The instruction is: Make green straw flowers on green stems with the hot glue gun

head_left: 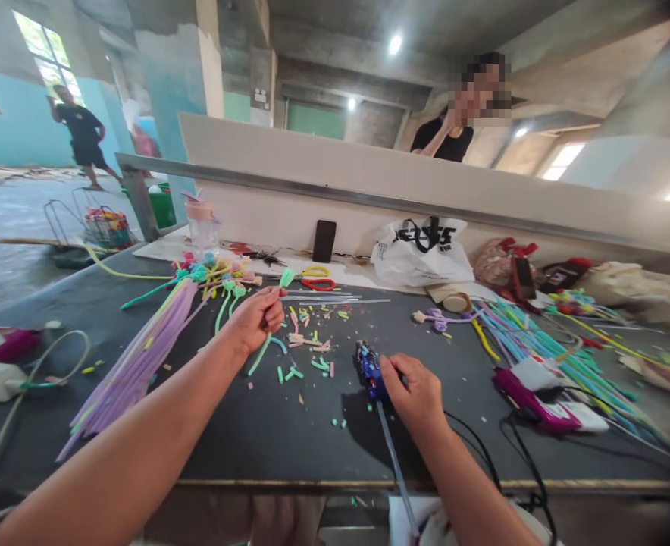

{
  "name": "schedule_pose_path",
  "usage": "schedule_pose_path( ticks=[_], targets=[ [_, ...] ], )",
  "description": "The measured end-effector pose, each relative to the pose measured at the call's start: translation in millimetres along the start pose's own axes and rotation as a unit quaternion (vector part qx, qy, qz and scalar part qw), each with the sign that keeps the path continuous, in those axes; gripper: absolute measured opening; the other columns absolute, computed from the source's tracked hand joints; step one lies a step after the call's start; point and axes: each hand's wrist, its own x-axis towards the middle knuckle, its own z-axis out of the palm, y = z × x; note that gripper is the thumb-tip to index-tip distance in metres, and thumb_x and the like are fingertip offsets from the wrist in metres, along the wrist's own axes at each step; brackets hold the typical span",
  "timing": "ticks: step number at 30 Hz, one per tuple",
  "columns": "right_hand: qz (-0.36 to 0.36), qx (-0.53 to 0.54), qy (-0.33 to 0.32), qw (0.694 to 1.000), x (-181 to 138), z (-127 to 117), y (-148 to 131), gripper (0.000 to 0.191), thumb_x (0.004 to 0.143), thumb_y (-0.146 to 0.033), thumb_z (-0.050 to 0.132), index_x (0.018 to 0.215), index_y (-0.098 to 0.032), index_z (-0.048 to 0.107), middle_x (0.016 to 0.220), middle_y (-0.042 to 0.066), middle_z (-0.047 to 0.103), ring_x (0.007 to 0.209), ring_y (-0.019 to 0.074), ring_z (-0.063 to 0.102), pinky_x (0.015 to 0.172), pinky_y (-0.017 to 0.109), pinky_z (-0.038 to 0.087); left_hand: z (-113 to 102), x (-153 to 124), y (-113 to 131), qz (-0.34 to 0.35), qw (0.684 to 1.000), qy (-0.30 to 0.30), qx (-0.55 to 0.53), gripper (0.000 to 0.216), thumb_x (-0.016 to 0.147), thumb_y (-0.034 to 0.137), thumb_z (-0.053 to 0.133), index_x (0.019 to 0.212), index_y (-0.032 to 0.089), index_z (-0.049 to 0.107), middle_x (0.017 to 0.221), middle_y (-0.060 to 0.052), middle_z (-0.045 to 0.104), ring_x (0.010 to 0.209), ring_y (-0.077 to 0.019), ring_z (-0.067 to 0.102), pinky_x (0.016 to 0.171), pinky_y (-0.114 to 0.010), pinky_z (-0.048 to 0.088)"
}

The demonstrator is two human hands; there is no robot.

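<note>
My left hand (257,317) is closed round a mint-green straw-like tube (267,343) that slants down from my fist to the dark table (289,432). My right hand (413,390) grips a blue glue gun (369,370), its nozzle end pointing away from me; a clear glue stick (395,462) sticks out of its back toward me. Between my two hands lie several short cut bits of coloured tube (306,341).
A bundle of lilac tubes (136,360) lies at left with finished coloured pieces (210,273) beyond it. More tubes (545,349) and a pink device (533,406) with black cables lie at right. A phone (324,240), white bag (423,254) and cup (201,224) stand by the partition; one person sits behind it.
</note>
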Motion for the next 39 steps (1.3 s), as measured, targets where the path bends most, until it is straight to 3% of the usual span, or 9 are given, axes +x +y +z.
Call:
schedule_pose_path(
  ticks=[7, 12, 17, 26, 31, 35, 39],
  targets=[
    [-0.031, 0.015, -0.022, 0.999, 0, 3, -6, 0.030, 0.087, -0.028, 0.044, 0.059, -0.020, 0.051, 0.054, -0.001, 0.055, 0.057, 0.0133, 0.055, 0.062, 0.024, 0.041, -17, -3, -12, -0.034, 0.997, -0.041, -0.062, 0.011, 0.085, 0.020, 0.052, 0.075, 0.014, 0.052, 0.039, 0.011, 0.028, 0.031, -0.0033, 0.026, 0.034, -0.013, 0.020],
    [-0.053, 0.027, -0.053, 0.997, 0, 6, -9, 0.021, 0.087, -0.026, 0.046, 0.069, -0.020, 0.055, 0.062, 0.001, 0.061, 0.062, 0.0148, 0.058, 0.066, 0.026, 0.043, -4, -7, -7, -0.064, 0.988, -0.051, -0.131, 0.018, 0.091, 0.016, 0.040, 0.078, 0.014, 0.052, 0.043, 0.010, 0.024, 0.032, -0.0035, 0.027, 0.032, -0.012, 0.021],
    [-0.076, 0.036, -0.086, 0.993, -2, 10, -7, 0.012, 0.086, -0.023, 0.048, 0.080, -0.021, 0.059, 0.075, 0.003, 0.067, 0.075, 0.0165, 0.061, 0.074, 0.029, 0.044, 10, -18, -4, -0.100, 0.978, -0.064, -0.172, 0.023, 0.093, 0.013, 0.032, 0.080, 0.012, 0.051, 0.049, 0.008, 0.031, 0.033, -0.0016, 0.029, 0.027, -0.009, 0.018],
    [-0.101, 0.030, -0.169, 0.980, 4, 14, -17, 0.016, 0.085, -0.017, 0.047, 0.092, -0.021, 0.061, 0.086, 0.005, 0.069, 0.083, 0.0181, 0.063, 0.078, 0.033, 0.042, 13, -18, -11, -0.116, 0.983, -0.090, -0.112, 0.014, 0.086, 0.011, 0.046, 0.074, 0.013, 0.052, 0.060, 0.001, 0.044, 0.047, -0.0053, 0.046, 0.034, -0.009, 0.031],
    [-0.093, 0.033, -0.209, 0.973, 19, 23, -40, 0.022, 0.080, -0.014, 0.054, 0.097, -0.024, 0.064, 0.093, 0.005, 0.068, 0.091, 0.0193, 0.061, 0.082, 0.034, 0.039, 13, -19, -17, -0.139, 0.982, -0.119, -0.047, 0.009, 0.081, 0.013, 0.056, 0.072, 0.011, 0.054, 0.063, 0.000, 0.047, 0.046, -0.0036, 0.043, 0.034, -0.009, 0.023],
    [-0.021, 0.046, -0.163, 0.985, 27, 25, -42, 0.015, 0.082, -0.016, 0.052, 0.081, -0.021, 0.066, 0.076, 0.003, 0.067, 0.077, 0.0178, 0.061, 0.077, 0.033, 0.040, 18, -23, -24, -0.160, 0.979, -0.123, 0.004, 0.007, 0.083, 0.018, 0.056, 0.079, 0.012, 0.056, 0.059, 0.003, 0.047, 0.039, -0.0012, 0.036, 0.034, -0.011, 0.018],
    [0.033, 0.080, -0.105, 0.991, 22, 20, -33, 0.015, 0.084, -0.022, 0.049, 0.080, -0.019, 0.063, 0.073, 0.003, 0.065, 0.071, 0.0161, 0.062, 0.066, 0.027, 0.046, 29, -29, -33, -0.202, 0.970, -0.122, 0.052, 0.011, 0.082, 0.023, 0.057, 0.077, 0.014, 0.053, 0.057, 0.003, 0.050, 0.037, -0.0011, 0.034, 0.034, -0.011, 0.013]
  ],
)
